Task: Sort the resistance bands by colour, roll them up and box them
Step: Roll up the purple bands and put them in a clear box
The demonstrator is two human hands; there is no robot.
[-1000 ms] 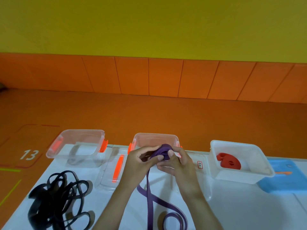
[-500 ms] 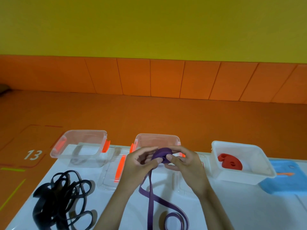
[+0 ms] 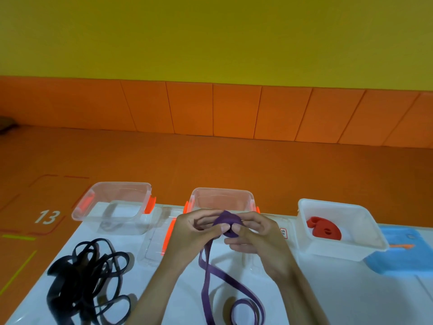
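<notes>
Both hands pinch the purple band [image 3: 226, 225] roll. The left hand [image 3: 192, 233] and right hand [image 3: 255, 235] curl their fingers around it. Its tail hangs to the table [image 3: 351, 296].

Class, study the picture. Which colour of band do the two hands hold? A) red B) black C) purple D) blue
C: the left hand and the right hand both pinch the purple band, while the black bands lie in a loose pile and the red band sits in the white box.

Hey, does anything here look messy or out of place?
Only the black bands: a tangled heap on the table, near left, unrolled and outside any box. The red roll sits neatly in the white box.
</notes>
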